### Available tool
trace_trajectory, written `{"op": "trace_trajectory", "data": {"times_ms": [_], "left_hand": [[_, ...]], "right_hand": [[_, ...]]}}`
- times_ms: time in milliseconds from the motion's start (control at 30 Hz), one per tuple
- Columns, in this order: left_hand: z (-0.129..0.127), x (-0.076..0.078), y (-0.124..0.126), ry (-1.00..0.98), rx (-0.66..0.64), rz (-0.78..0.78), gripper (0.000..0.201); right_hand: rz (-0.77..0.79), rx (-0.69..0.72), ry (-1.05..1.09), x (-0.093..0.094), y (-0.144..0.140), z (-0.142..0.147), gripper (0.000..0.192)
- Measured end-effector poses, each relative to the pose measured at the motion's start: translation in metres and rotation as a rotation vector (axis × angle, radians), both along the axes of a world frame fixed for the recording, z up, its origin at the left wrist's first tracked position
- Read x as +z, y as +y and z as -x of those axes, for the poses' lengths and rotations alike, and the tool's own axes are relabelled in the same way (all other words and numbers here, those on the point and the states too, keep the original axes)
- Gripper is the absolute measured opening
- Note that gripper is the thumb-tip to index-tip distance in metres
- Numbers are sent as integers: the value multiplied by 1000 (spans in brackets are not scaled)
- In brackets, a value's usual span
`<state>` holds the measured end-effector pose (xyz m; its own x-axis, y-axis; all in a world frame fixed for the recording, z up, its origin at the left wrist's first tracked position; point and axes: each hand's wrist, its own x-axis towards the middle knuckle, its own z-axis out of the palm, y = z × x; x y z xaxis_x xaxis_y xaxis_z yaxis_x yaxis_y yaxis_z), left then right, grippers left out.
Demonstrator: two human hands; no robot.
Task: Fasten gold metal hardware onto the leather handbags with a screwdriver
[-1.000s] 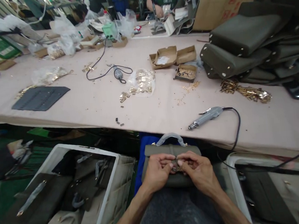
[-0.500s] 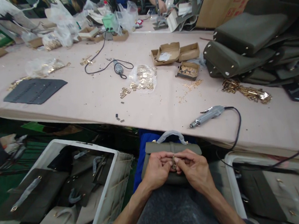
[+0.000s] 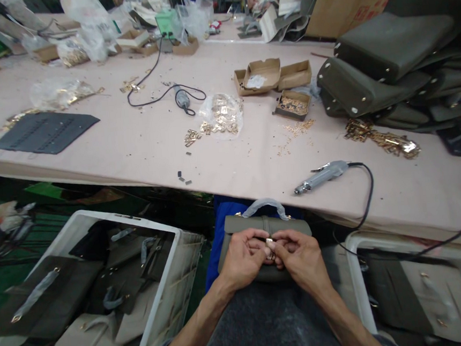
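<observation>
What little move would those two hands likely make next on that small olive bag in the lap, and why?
Probably a small press or turn of the gold clasp against the bag's front strap. Both the left hand and right hand pinch that metal piece between their fingertips at the flap's middle, and the electric screwdriver lies untouched on the table.

A long pale worktable (image 3: 139, 148) crosses the room, with a green floor (image 3: 5, 279) showing beneath it.

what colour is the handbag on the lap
Olive green handbag, seen in the head view, with a gold clasp.
</observation>
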<state>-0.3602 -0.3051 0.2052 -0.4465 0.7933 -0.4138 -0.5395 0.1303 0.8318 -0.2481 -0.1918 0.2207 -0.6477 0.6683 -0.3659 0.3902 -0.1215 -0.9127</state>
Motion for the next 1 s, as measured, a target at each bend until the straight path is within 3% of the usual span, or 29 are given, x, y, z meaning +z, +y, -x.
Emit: {"op": "trace_trajectory", "data": {"times_ms": [100,200,333,467,667,900,1000], "left_hand": [[-1,1,0,39,13,35,38],[-3,7,2,9,68,48,31],[-3,13,4,-58,93,55,22],[0,10,5,-91,78,21,23],[2,11,1,-122,24,-44,35],[-6,15,2,99,26,-42,43],[-9,15,6,204,56,-36,32]], "right_hand": [[-65,52,37,-3,2,-2,22],[-357,207,177,-5,4,-9,15],[-702,438,268,-7,10,-21,36],[-889,520,215,-8,17,-25,39],[-924,610,201,-3,35,-16,30],[-851,621,200,-2,46,-8,26],[-830,620,193,0,47,-5,26]]}}
